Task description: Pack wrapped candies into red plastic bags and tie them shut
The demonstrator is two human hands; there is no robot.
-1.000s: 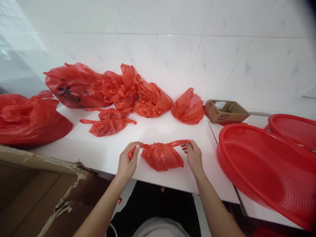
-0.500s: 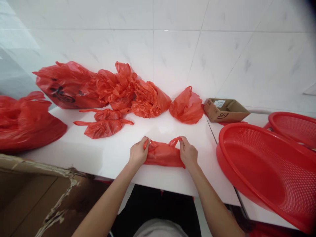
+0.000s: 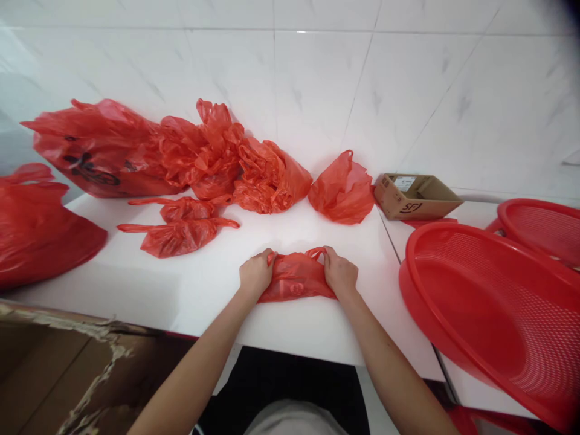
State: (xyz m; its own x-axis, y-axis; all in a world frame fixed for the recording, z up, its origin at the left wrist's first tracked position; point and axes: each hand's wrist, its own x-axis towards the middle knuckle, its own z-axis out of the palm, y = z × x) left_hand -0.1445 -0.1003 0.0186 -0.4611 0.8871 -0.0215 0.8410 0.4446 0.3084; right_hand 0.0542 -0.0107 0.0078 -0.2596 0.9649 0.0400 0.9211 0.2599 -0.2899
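A red plastic bag (image 3: 296, 278) lies on the white table in front of me, with something pale faintly showing through its film. My left hand (image 3: 256, 275) is closed round the handle at its left end. At the other end, my right hand (image 3: 341, 272) pinches the looped right handle. What exactly is inside the bag I cannot make out. Two small red bags (image 3: 181, 237) with their handles spread sideways lie on the table to the left, beyond my left hand.
Big red bags (image 3: 102, 148) line the wall, and another (image 3: 40, 229) sits at far left. An upright red bag (image 3: 343, 188) stands by an open cardboard box (image 3: 419, 202). Red mesh baskets (image 3: 462, 284) occupy the right. A torn cardboard carton (image 3: 45, 362) is at lower left.
Both hands keep hold of the handles and have drawn slightly closer together. The bag's front has shifted, and a pale shape now shows through. The view has tilted a little.
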